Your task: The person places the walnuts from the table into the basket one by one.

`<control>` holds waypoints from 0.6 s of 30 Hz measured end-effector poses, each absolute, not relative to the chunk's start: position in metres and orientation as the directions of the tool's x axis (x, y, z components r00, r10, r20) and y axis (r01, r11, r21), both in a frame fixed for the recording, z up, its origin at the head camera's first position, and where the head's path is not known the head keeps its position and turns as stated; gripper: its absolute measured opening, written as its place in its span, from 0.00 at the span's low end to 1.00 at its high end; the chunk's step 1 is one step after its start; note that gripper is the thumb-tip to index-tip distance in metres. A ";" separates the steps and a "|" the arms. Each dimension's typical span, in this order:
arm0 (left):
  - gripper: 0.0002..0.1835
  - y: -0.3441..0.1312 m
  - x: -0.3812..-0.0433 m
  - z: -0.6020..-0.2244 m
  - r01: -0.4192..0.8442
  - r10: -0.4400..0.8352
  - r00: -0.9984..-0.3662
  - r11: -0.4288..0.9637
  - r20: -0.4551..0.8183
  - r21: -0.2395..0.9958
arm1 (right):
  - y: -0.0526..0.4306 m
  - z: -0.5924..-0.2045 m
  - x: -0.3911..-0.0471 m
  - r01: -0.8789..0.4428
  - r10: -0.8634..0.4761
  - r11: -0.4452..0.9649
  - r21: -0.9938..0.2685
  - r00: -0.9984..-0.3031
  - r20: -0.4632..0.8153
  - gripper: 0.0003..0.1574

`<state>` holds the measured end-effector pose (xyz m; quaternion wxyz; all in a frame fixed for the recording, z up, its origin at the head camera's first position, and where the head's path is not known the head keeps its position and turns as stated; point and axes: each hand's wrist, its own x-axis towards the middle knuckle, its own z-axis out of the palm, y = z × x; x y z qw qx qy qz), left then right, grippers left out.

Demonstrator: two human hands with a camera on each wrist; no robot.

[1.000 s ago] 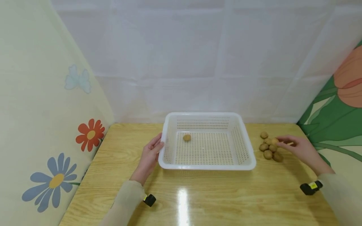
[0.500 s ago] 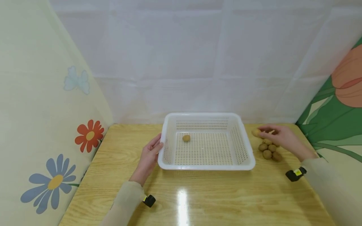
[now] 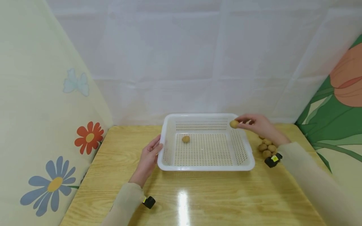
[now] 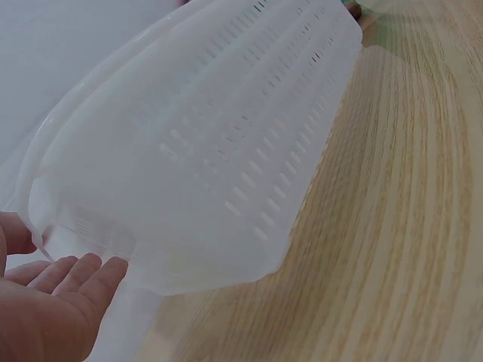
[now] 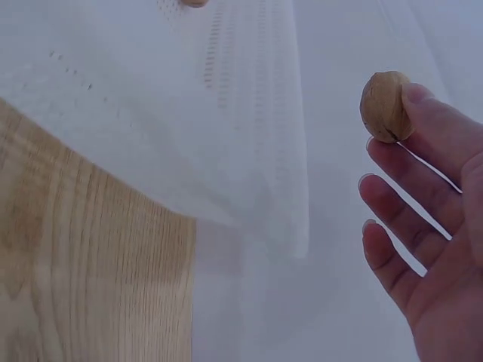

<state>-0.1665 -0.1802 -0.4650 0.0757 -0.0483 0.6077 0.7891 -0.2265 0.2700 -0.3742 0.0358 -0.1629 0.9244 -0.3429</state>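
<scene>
Wood-grain table, white basket, a walnut in the right hand's pinch

A wood-grain table [image 3: 226, 194] spreads under and around the white basket [image 3: 206, 167]. Beyond the basket's far side hangs a creased white cloth [image 3: 164, 56]. To the basket's left stands a pale panel [image 3: 28, 103] with a red flower [image 3: 89, 137] and a blue one [image 3: 48, 185]; to its right, a panel [image 3: 336, 119] shows large green leaves.

The left hand [image 3: 148, 157] grips the basket's left edge, its fingers against the outer wall.

The right hand [image 3: 258, 126] pinches the held walnut [image 3: 234, 124] between its fingertips, the remaining fingers fanned apart. In the head view this walnut appears over the basket's far right corner; the right wrist view shows it apart from the rim.

Another walnut [image 3: 185, 139] lies inside the basket, toward its far left. Just right of the basket sits a small pile of walnuts [image 3: 266, 147], partly hidden by the black wrist device [image 3: 273, 160].
</scene>
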 end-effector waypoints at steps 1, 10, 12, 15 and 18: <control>0.29 -0.180 -0.167 -0.465 -0.178 0.062 -0.984 -0.248 -0.168 0.952 | 0.266 -0.375 -0.230 -0.290 -0.338 0.703 -0.649 -0.940 0.055 0.28; 0.29 -0.181 -0.167 -0.468 -0.182 0.053 -0.983 -0.262 -0.174 0.948 | 0.229 -0.379 -0.252 -0.358 -0.414 0.657 -0.663 -0.907 0.080 0.21; 0.28 -0.181 -0.167 -0.468 -0.182 0.049 -0.983 -0.264 -0.176 0.947 | 0.221 -0.381 -0.256 -0.366 -0.429 0.652 -0.664 -0.900 0.075 0.21; 0.28 -0.181 -0.167 -0.467 -0.183 0.049 -0.983 -0.265 -0.176 0.947 | 0.211 -0.384 -0.261 -0.376 -0.455 0.638 -0.672 -0.888 0.066 0.20; 0.28 -0.181 -0.168 -0.467 -0.183 0.053 -0.983 -0.268 -0.175 0.946 | 0.202 -0.386 -0.265 -0.392 -0.474 0.629 -0.671 -0.878 0.068 0.20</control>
